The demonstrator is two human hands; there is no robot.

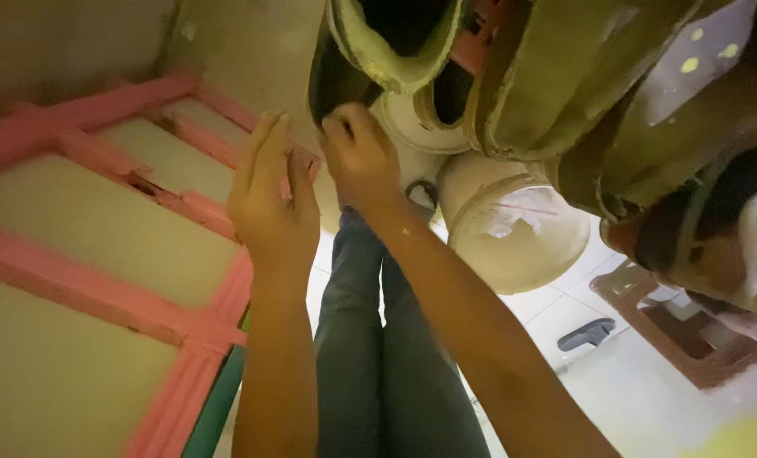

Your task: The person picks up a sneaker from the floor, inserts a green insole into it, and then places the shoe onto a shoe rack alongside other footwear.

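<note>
Pink-framed panels, a pale drum and a tiled floor

On the left stands a cream surface divided by a pink frame (99,293) into panels, one pink bar cracked near its far end (the break shows as a dark jagged gap). A green edge (217,407) runs down below the frame's near corner. To the right of centre hangs a round cream drum (518,233) with a paler rim and a scuffed face. The white tiled floor (650,399) spreads at the near right; on it lie a dark sandal (588,333) and, further right, a reddish-brown plastic stool (692,326) with an open square top. A yellow blur sits at the near right corner.
</note>
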